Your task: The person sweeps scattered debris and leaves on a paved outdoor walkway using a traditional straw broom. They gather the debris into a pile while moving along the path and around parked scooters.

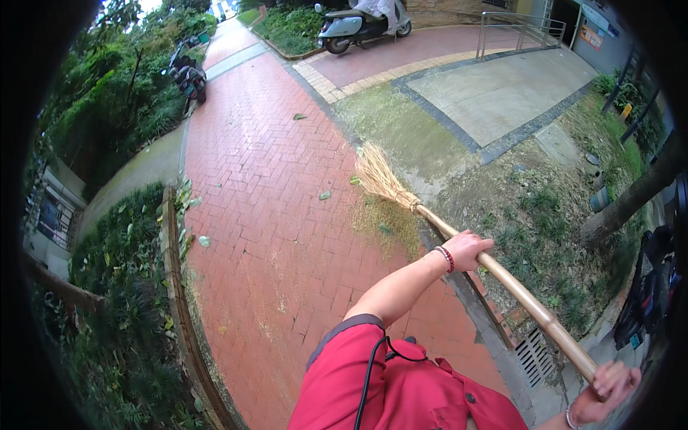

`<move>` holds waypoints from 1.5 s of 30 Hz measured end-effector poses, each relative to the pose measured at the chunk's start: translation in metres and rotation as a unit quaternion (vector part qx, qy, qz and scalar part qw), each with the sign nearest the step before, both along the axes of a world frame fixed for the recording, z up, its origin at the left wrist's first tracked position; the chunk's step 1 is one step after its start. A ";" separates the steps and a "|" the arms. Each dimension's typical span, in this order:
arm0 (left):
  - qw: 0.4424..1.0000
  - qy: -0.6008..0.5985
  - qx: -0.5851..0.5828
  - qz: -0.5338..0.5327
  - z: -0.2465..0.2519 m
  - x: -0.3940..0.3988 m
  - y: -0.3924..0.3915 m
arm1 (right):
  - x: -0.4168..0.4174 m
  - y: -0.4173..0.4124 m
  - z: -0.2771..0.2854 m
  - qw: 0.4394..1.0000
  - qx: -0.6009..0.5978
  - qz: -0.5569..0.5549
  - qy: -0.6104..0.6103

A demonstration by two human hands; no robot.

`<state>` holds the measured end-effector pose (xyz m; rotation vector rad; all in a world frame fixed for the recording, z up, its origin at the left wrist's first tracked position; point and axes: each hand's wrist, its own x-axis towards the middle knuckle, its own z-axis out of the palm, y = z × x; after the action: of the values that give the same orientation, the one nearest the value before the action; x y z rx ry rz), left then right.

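My left hand (466,250), with a beaded bracelet at the wrist, grips the middle of a broom's bamboo handle (524,295). At the lower right, my right hand (604,389) is closed around the handle's upper end. The bristle head (379,174) of the broom is bound at its neck and fans out over the right edge of the red brick path (279,215). Beside the bristles lies a heap of small yellowish plant litter (387,223) with a green leaf in it. Another fallen leaf (324,195) rests on the bricks left of the broom.
A raised kerb (177,312) borders the planting on the left. A drain grate (534,357) lies below the handle, near a tree trunk (631,199). Parked scooters (365,27) and a motorcycle (187,78) stand farther up. A metal railing (521,32) flanks the ramp.
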<state>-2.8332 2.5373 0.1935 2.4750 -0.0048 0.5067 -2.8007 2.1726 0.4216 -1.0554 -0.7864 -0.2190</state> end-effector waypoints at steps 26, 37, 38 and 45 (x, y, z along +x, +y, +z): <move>0.989 0.138 0.047 0.032 -0.062 0.042 0.107 | 0.063 0.087 -0.105 0.959 0.039 -0.106 0.258; 0.977 0.104 -0.057 0.176 -0.186 -0.085 0.169 | 0.021 0.229 -0.132 0.956 -0.059 0.035 0.287; 0.967 0.157 -0.060 0.193 -0.194 -0.112 0.155 | 0.025 0.226 -0.144 0.947 -0.066 0.018 0.314; 0.858 0.471 -0.094 0.181 -0.200 -0.271 0.112 | 0.005 0.229 -0.274 0.834 -0.107 0.064 0.538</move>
<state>-3.1038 2.6491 -0.0063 2.2749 0.8647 -0.5824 -2.7957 2.4018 0.1478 -1.1198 0.1626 0.5738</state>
